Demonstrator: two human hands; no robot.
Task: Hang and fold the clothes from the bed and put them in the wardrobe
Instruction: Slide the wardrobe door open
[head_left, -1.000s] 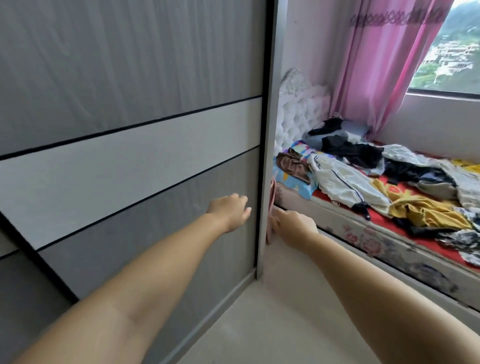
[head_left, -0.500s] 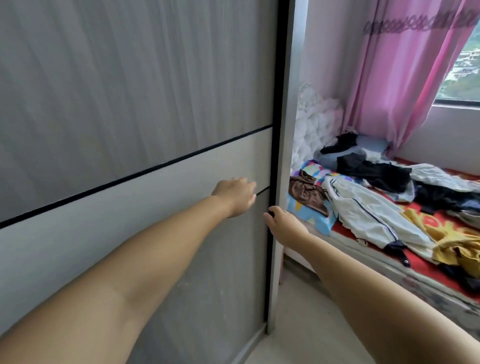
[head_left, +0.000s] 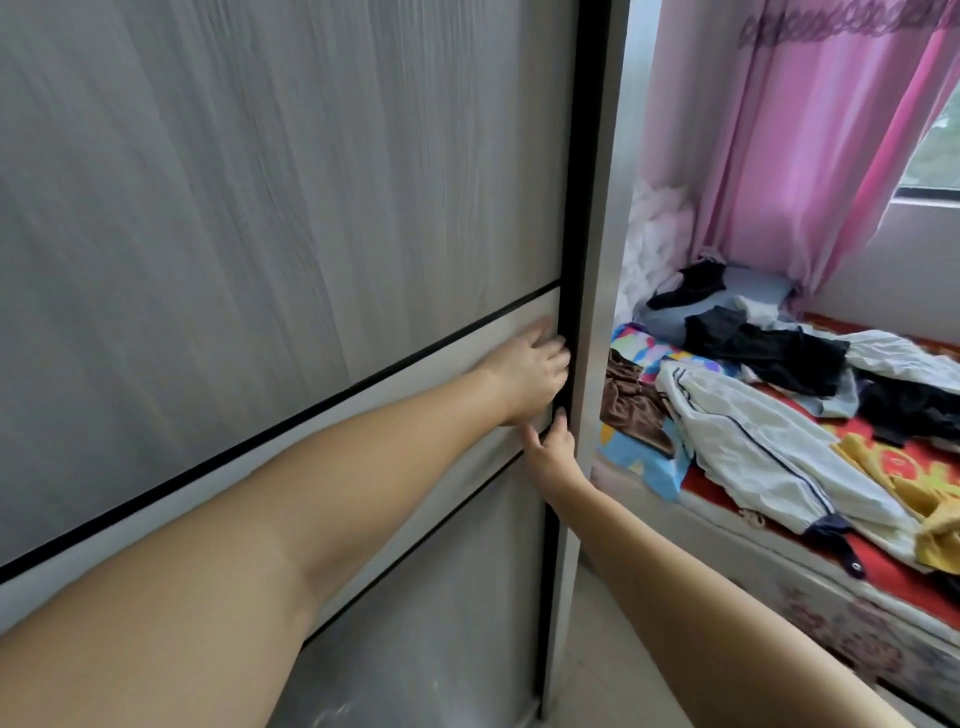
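A grey sliding wardrobe door (head_left: 260, 208) fills the left of the view, closed, with a black edge strip (head_left: 574, 260) on its right side. My left hand (head_left: 530, 374) lies on the door's pale middle band, its fingertips at the black edge. Just below it my right hand (head_left: 553, 449) curls its fingers around that same edge. To the right, the bed (head_left: 779, 587) carries a heap of clothes: a white jacket with dark stripes (head_left: 769, 457), black garments (head_left: 779, 353), a brown piece (head_left: 631, 405) and a yellow one (head_left: 904, 478).
A pink curtain (head_left: 789, 130) hangs beside the window (head_left: 930, 156) behind the bed. A white padded headboard (head_left: 654, 234) stands against the wall. A narrow strip of floor (head_left: 618, 691) runs between the wardrobe and the bed.
Both hands have risen and closed in on the door's right edge. My left hand now touches the door and my right fingers hook the black strip. The view has moved closer.
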